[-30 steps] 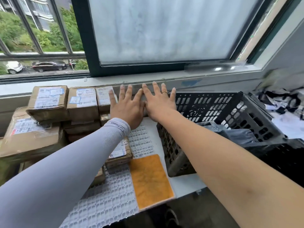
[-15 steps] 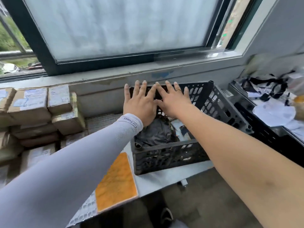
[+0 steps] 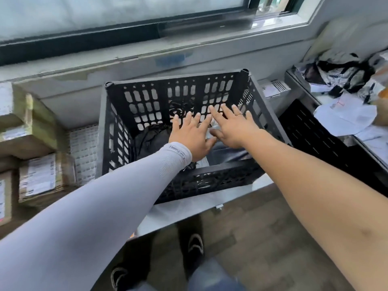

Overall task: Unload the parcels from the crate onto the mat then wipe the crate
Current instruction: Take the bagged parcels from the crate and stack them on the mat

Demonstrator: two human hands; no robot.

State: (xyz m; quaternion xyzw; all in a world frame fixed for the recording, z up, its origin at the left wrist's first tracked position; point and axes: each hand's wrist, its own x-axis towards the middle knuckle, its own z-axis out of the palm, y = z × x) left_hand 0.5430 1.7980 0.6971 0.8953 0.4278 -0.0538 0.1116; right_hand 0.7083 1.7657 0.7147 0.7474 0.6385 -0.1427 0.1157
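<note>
both the left hand [image 3: 192,137] and right hand [image 3: 235,128] are spread flat, empty, reaching into the black crate [image 3: 117,131].

Illumination is soft, diffuse daylight entering through the frosted window [image 3: 117,13] at the top. Brightness is moderate; shadows are weak and soft-edged. The crate [image 3: 178,95] interior reads dark, with low detail among its contents. Motion blur smears the window frame [image 3: 189,28], the cardboard boxes [image 3: 27,127] at left and the clutter at right. Wide-angle distortion bends the sill and stretches both forearms toward the lower corners.
</note>
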